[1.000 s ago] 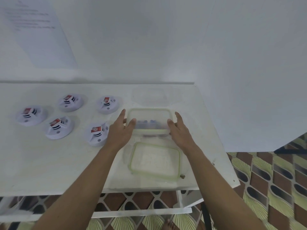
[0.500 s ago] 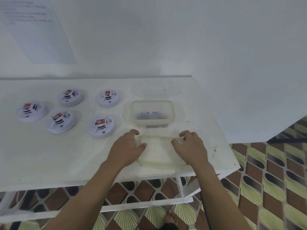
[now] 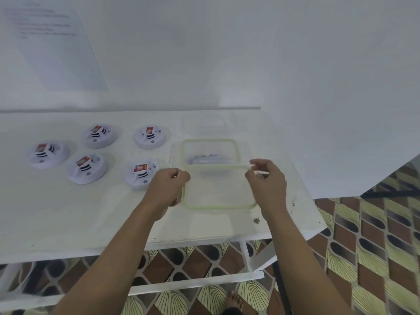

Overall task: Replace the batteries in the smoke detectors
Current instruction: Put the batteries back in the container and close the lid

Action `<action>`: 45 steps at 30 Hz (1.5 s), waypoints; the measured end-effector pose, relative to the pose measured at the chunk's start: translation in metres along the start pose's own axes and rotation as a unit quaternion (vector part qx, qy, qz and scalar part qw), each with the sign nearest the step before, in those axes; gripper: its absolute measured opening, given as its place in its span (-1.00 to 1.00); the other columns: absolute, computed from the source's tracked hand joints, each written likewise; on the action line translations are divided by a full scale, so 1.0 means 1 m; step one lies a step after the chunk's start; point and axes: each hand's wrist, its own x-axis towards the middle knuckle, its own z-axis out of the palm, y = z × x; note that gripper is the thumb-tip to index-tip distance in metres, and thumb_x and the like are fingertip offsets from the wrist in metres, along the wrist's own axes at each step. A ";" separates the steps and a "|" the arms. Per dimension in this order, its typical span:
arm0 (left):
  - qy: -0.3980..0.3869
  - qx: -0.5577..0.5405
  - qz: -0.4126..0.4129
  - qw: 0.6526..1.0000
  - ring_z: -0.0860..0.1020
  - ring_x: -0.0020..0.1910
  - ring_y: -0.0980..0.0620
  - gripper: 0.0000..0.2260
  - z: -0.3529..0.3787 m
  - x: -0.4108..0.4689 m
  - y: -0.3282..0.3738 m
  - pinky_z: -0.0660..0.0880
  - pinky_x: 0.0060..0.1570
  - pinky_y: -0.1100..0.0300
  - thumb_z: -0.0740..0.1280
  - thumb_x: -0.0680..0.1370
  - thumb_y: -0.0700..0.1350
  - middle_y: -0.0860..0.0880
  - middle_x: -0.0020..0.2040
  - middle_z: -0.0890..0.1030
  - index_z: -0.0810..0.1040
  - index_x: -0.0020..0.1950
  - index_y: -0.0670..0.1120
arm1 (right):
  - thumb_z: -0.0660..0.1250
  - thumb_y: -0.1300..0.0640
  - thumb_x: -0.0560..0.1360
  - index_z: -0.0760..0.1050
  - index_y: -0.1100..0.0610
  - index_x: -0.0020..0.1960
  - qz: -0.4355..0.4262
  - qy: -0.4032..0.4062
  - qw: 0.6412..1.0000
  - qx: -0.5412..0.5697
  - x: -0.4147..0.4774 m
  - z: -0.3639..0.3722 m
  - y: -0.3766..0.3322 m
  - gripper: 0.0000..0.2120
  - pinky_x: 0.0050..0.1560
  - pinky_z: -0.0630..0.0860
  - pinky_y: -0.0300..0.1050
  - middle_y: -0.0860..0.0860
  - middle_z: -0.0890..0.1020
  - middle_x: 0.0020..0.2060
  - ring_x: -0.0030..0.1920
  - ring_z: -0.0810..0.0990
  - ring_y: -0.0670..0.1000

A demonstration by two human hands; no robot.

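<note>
White wall behind, with a printed sheet [image 3: 52,42] taped up at the left, and below it a white tabletop [image 3: 68,212] that carries everything. Five detectors [image 3: 87,169] sit in a loose cluster on its left half, well apart from the edge, each upright on its base with a red-and-white patch on top. It is too blurred to say whether that patch is a label or a cell.

Right of them stands a clear container [image 3: 210,140] with a green rim, open, and a few dark batteries [image 3: 204,155] lie in its bottom. Its lid [image 3: 218,189] is held just in front, the far edge overlapping the container's near side, so it looks raised off the tabletop. The left hand [image 3: 169,187] grips the lid's left edge with its fingers [image 3: 181,176] curled in. The right hand [image 3: 267,183] pinches the right rim near the far corner between thumb and forefinger, the other fingers loosely bent.

Judging by this, the work sits at the supply step: the batteries are exposed and within reach, but no hand touches a detector and none looks opened. Whether any cell has been swapped cannot be told from the detectors themselves. What seems left is setting the lid down, then taking each detector in turn, so most of the job appears ahead
</note>
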 end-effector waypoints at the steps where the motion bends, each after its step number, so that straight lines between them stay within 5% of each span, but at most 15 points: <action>1: -0.008 -0.002 0.019 1.000 0.26 -0.54 0.01 -0.75 -0.002 0.001 0.003 0.18 -0.46 0.22 0.31 0.57 -0.18 -0.09 -0.47 0.30 0.42 -0.24 -0.30 | 0.40 0.21 0.51 0.58 -0.04 0.08 0.018 0.006 0.999 0.049 0.002 0.001 -0.005 -0.79 -0.18 0.46 -0.34 -0.10 0.60 -0.08 -0.26 0.50 -0.17; 5: 0.009 -0.009 0.140 0.990 0.25 -0.49 0.09 -0.69 -0.006 -0.001 0.019 0.27 -0.48 0.22 0.25 0.67 -0.03 0.07 -0.42 0.27 0.31 -0.21 -0.13 | 0.37 0.14 0.59 0.60 0.05 0.17 0.047 -0.011 0.990 0.135 0.016 0.008 -0.024 -0.83 -0.10 0.48 -0.39 -0.04 0.61 -0.01 -0.09 0.57 -0.10; 8: 0.058 0.012 0.226 0.972 0.27 -0.42 0.09 -0.67 -0.007 0.002 0.026 0.29 -0.42 0.16 0.21 0.66 0.10 0.09 -0.35 0.32 0.38 -0.07 -0.16 | 0.22 0.03 0.65 0.59 0.02 0.21 0.037 -0.046 0.989 0.136 0.020 0.015 -0.037 -0.78 0.14 0.49 -0.12 -0.04 0.64 0.15 0.11 0.58 -0.04; 12: 0.101 0.028 0.269 0.957 0.35 -0.49 0.06 -0.91 -0.009 0.011 0.034 0.36 -0.48 0.14 0.20 0.64 0.17 0.10 -0.27 0.44 0.44 0.01 0.21 | -0.05 -0.21 0.69 0.26 -0.25 0.50 -0.024 -0.092 0.995 0.010 0.026 0.021 -0.047 -0.59 0.45 0.22 0.03 -0.11 0.29 0.39 0.45 0.27 -0.03; 15: 0.129 0.030 0.280 0.951 0.53 -0.46 0.02 -0.92 -0.010 0.022 0.040 0.57 -0.47 0.11 0.23 0.66 0.06 -0.14 -0.03 0.48 0.45 0.13 0.14 | -0.16 -0.27 0.67 0.15 -0.34 0.54 0.006 -0.127 0.992 0.008 0.039 0.028 -0.055 -0.55 0.42 0.28 0.07 -0.08 0.23 0.32 0.32 0.41 0.01; 18: 0.116 -0.003 0.299 0.947 0.61 -0.26 0.02 -0.92 -0.008 0.038 0.042 0.66 -0.19 0.05 0.24 0.66 0.02 -0.04 0.09 0.39 0.46 0.14 0.13 | -0.16 -0.28 0.67 0.15 -0.30 0.55 0.025 -0.151 0.986 0.068 0.059 0.037 -0.054 -0.53 0.25 0.49 0.00 0.00 0.37 0.33 0.02 0.58 -0.01; 20: 0.105 -0.042 0.284 0.952 0.63 -0.13 0.04 -0.93 -0.006 0.051 0.045 0.62 0.01 0.03 0.27 0.64 0.02 -0.11 0.15 0.41 0.47 0.10 0.18 | -0.07 -0.24 0.68 0.26 -0.12 0.53 0.070 -0.166 0.966 0.185 0.076 0.043 -0.052 -0.52 0.19 0.56 -0.05 0.06 0.49 0.22 -0.02 0.63 0.04; 22: 0.097 -0.066 0.257 0.959 0.61 0.01 0.09 -0.90 -0.005 0.063 0.046 0.54 0.14 0.05 0.31 0.60 -0.07 -0.15 0.19 0.48 0.49 0.09 0.11 | 0.02 -0.17 0.70 0.42 0.07 0.34 0.134 -0.162 0.926 0.314 0.091 0.048 -0.053 -0.58 0.07 0.58 -0.10 0.08 0.56 0.04 -0.04 0.65 0.10; 24: 0.108 -0.049 0.246 0.962 0.54 0.18 0.17 -0.81 -0.005 0.075 0.047 0.45 0.19 0.10 0.31 0.53 -0.22 0.01 0.21 0.52 0.55 0.04 0.05 | 0.10 -0.07 0.71 0.49 0.14 0.15 0.161 -0.149 0.911 0.350 0.109 0.051 -0.053 -0.68 -0.06 0.57 -0.13 0.07 0.56 -0.07 -0.07 0.63 0.12; 27: 0.080 -0.110 0.211 0.968 0.45 0.36 0.10 -0.76 -0.002 0.097 0.053 0.40 0.26 0.09 0.27 0.45 -0.14 0.06 0.32 0.51 0.67 -0.03 0.11 | 0.24 0.18 0.67 0.48 0.17 0.10 0.142 -0.147 0.929 0.309 0.137 0.058 -0.048 -0.92 -0.11 0.54 -0.14 0.10 0.57 -0.06 -0.16 0.59 0.07; 30: 0.087 -0.203 0.177 0.959 0.54 0.19 0.13 -0.82 0.006 0.123 0.064 0.42 0.27 0.05 0.38 0.45 -0.03 0.02 0.19 0.60 0.69 0.02 0.03 | 0.33 0.26 0.60 0.44 0.12 0.15 0.092 -0.157 0.959 0.216 0.165 0.061 -0.039 -0.83 -0.09 0.52 -0.16 0.15 0.59 -0.01 -0.09 0.65 0.09; 33: 0.156 -0.116 0.156 0.969 0.52 0.07 0.33 -0.62 0.019 0.150 0.072 0.44 0.12 0.25 0.43 0.53 -0.17 0.01 0.27 0.52 0.50 0.32 0.04 | 0.40 0.22 0.55 0.38 0.09 0.33 0.064 -0.148 0.978 0.131 0.191 0.065 -0.032 -0.61 0.07 0.58 -0.06 0.16 0.61 0.08 0.07 0.67 0.15; 37: 0.209 -0.086 0.106 0.968 0.52 0.05 0.21 -0.51 0.032 0.184 0.076 0.44 -0.07 0.27 0.46 0.49 -0.24 0.01 0.16 0.52 0.45 0.32 0.15 | 0.47 0.10 0.50 0.39 0.11 0.47 0.042 -0.138 0.989 0.015 0.222 0.068 -0.023 -0.42 0.21 0.53 -0.04 0.00 0.60 0.06 0.15 0.61 0.07; 45: 0.252 0.044 0.071 0.964 0.52 0.07 0.10 -0.62 0.050 0.224 0.073 0.44 0.11 0.21 0.46 0.51 -0.16 0.06 0.13 0.53 0.50 0.30 0.03 | 0.52 -0.05 0.47 0.42 0.17 0.39 0.017 -0.154 0.983 -0.102 0.250 0.074 -0.005 -0.40 0.10 0.40 -0.22 0.04 0.62 0.01 0.09 0.59 -0.01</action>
